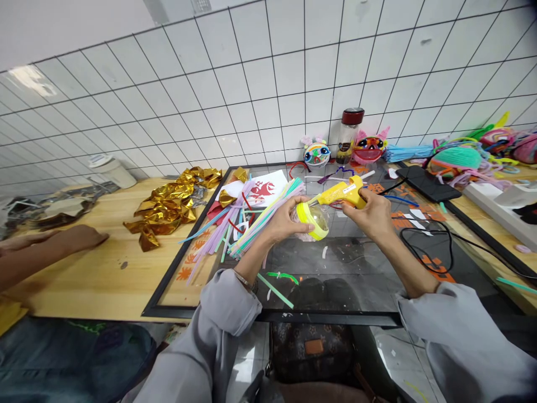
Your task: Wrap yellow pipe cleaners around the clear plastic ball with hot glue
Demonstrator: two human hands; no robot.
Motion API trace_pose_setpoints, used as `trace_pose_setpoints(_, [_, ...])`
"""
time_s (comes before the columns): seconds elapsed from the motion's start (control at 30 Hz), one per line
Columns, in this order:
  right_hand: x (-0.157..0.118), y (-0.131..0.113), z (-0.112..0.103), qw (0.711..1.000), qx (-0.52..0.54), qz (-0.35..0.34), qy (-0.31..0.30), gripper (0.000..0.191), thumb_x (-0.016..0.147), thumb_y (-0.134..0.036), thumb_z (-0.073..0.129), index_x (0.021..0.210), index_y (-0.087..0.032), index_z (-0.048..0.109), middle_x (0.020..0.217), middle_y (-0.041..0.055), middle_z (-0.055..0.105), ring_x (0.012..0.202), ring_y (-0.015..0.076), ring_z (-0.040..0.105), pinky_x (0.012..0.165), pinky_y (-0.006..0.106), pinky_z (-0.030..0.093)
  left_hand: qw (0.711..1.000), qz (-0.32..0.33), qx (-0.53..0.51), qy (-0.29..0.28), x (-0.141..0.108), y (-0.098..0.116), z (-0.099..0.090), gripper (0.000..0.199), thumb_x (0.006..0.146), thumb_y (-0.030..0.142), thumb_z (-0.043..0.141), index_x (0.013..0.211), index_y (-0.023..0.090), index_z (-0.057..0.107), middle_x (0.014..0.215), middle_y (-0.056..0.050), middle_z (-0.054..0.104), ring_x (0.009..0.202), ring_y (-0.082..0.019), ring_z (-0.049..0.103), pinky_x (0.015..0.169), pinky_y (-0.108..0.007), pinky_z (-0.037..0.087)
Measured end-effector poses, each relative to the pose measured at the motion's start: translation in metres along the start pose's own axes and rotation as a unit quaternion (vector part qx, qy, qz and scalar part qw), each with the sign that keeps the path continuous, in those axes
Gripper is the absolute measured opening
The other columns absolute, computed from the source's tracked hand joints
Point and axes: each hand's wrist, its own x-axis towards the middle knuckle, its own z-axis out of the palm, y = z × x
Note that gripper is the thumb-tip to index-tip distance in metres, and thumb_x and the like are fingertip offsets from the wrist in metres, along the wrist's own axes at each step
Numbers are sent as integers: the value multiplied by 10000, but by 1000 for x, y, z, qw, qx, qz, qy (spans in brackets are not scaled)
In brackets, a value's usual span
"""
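Note:
Near the middle of the view, my left hand (289, 219) is closed round a clear round container with a yellow band (314, 221) on its rim. My right hand (369, 211) grips a yellow glue gun (343, 192), its nozzle pointing left at the upper edge of the yellow band. Whether nozzle and band touch, I cannot tell. Left of my left hand lies a bundle of pastel pipe cleaners (264, 218). A green strip (276, 291) lies on the dark mat (335, 263) below.
Gold foil (168, 207) lies at left, near another person's hand (86, 238). Behind stand a bottle (346, 140) and two decorated balls (316, 154). At right are a black phone (430, 183), a coiled black cable (428, 229) and a white power strip (503, 210).

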Motion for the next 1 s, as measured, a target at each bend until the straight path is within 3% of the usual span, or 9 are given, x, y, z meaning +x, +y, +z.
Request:
trace_pose_setpoints(0.47, [0,5,0,999,19,-19,-17,300,637,-474,583,586,-235,410,512,-51,359,502,107,317,523,275,227,1000,-4,-1,2,-1,2,1,752,450,297,908,1113,175,575,1239,-80,630,1209,-268,559,1072,-358,410])
trace_pose_setpoints(0.77, [-1,0,-1,1000,11,3,-4,299,624,-461,573,571,-242,377,504,-50,353,497,109,318,526,281,237,1000,0,7,-11,-1,1,0,777,476,297,894,1160,152,556,1209,-84,611,1093,-232,586,957,-314,463])
trace_pose_setpoints(1.0, [-1,1,1,1000,17,0,-2,287,624,-454,575,569,-241,391,503,-49,354,500,109,318,517,280,236,1000,-3,14,-7,-1,-1,-1,798,468,316,906,1174,167,566,1206,-71,625,1102,-236,592,954,-309,467])
